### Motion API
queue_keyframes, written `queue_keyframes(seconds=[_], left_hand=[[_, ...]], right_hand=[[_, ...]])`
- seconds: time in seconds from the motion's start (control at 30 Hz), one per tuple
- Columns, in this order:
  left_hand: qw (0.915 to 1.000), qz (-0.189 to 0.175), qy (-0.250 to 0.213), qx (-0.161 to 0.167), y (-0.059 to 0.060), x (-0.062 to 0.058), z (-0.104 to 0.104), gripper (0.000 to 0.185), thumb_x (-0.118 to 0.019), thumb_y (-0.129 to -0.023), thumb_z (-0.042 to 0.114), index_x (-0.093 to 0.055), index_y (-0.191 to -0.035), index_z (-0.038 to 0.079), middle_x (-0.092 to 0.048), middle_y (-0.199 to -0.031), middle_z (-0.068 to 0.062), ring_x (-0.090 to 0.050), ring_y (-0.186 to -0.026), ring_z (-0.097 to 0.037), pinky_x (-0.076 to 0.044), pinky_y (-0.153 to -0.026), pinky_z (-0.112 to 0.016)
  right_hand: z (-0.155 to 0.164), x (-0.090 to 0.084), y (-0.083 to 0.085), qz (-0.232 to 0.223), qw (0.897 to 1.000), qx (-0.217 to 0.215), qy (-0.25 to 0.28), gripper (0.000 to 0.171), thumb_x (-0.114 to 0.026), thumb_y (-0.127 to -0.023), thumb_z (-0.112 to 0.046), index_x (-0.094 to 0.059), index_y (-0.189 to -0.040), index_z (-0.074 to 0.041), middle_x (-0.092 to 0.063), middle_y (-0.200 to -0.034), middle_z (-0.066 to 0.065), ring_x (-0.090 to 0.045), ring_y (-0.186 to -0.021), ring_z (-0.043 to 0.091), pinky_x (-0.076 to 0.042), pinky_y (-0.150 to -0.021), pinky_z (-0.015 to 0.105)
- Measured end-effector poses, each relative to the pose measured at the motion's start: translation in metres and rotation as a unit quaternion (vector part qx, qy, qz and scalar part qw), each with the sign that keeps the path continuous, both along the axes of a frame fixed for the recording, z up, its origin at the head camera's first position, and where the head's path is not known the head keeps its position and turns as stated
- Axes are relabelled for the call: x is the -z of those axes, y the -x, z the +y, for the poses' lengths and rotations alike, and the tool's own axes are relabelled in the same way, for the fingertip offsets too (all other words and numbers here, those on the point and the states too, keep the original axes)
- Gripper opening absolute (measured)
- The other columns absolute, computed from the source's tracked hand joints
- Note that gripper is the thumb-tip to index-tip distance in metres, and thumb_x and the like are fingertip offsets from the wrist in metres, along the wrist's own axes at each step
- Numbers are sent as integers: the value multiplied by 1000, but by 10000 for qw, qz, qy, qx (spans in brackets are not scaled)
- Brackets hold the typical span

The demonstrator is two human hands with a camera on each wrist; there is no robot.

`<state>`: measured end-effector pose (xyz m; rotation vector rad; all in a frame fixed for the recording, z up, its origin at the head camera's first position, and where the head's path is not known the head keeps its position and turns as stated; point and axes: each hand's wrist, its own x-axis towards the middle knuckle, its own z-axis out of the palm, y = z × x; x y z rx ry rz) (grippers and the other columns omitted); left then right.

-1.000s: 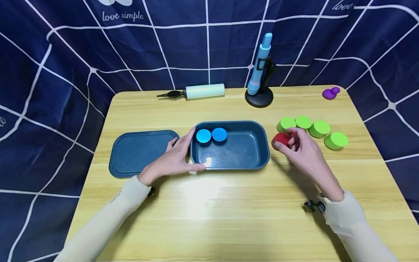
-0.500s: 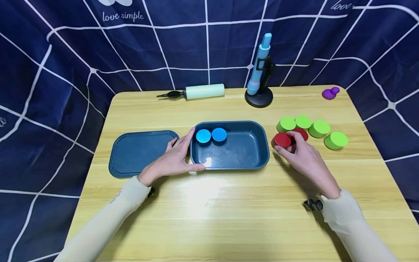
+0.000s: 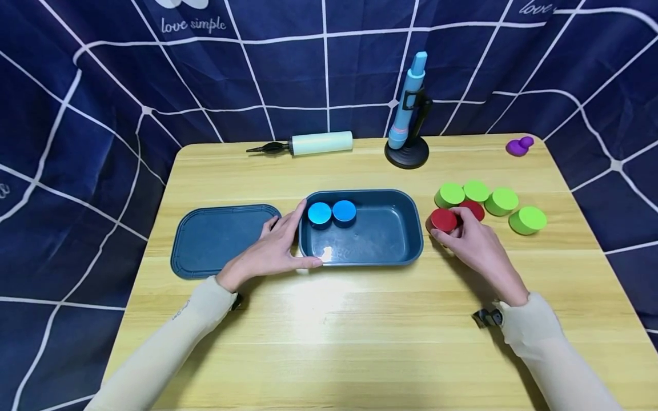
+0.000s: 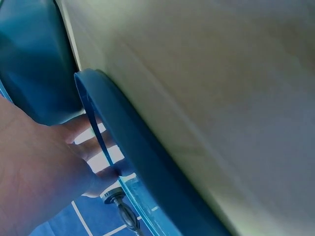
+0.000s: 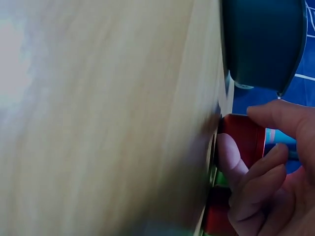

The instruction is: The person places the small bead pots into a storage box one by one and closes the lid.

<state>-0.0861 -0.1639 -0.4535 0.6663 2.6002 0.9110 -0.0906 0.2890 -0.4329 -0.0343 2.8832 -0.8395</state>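
Note:
My left hand [image 3: 271,246] rests against the left end of a dark blue box [image 3: 388,234], thumb at its front rim and the other fingers stretched toward the back corner. Two blue cylinders [image 3: 320,214] stand in the box at its left end. To the right of the box, my right hand [image 3: 480,242] pinches a red cylinder [image 3: 443,220] between thumb and fingers. In the right wrist view this red cylinder [image 5: 246,137] sits close to the tabletop. A second red cylinder [image 3: 473,210] stands just behind the hand, partly hidden. Several green cylinders [image 3: 502,201] stand around it.
A dark blue lid [image 3: 218,240] lies left of the box, partly under the left arm's line of sight. Along the back are a pale hand pump [image 3: 321,143], a light blue pump on a black stand [image 3: 407,153] and a purple knobbed object [image 3: 519,146].
My right hand has shifted slightly down and toward me, uncovering the second red cylinder behind it. The pinched red cylinder shows more fully. My left hand and the box have stayed put.

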Motion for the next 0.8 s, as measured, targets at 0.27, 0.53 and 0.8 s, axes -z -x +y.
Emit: queue_keyframes(seconds=[0.27, 0.53, 0.8], left_hand=[[10000, -33, -15, 9, 0, 0, 0, 133, -78, -89, 73, 17, -174, 34, -10, -182, -1, -16, -165, -28, 2, -126, -67], [10000, -39, -9, 10, 0, 0, 1, 133, -78, -90, 73, 18, -173, 34, -8, -182, 0, -16, -166, -28, 2, -126, -67], [10000, -28, -17, 9, 0, 1, 0, 133, -78, -90, 72, 17, -174, 33, -8, -182, 0, -16, -165, -28, 2, -126, -68]], right_hand=[[1, 1, -4, 257, 9997, 45, 27, 72, -77, -100, -52, -56, -145, 1, -67, -89, 8, -61, -81, 30, -43, -72, 43], [-4, -7, -11, 701, 9972, 190, 181, 66, -81, -98, -45, -61, -139, 3, -58, -108, 19, -53, -98, 36, -40, -77, 45], [-9, -16, -17, 720, 9940, 475, 671, 64, -86, -96, -37, -55, -135, 3, -59, -103, 16, -55, -88, 26, -44, -71, 26]])
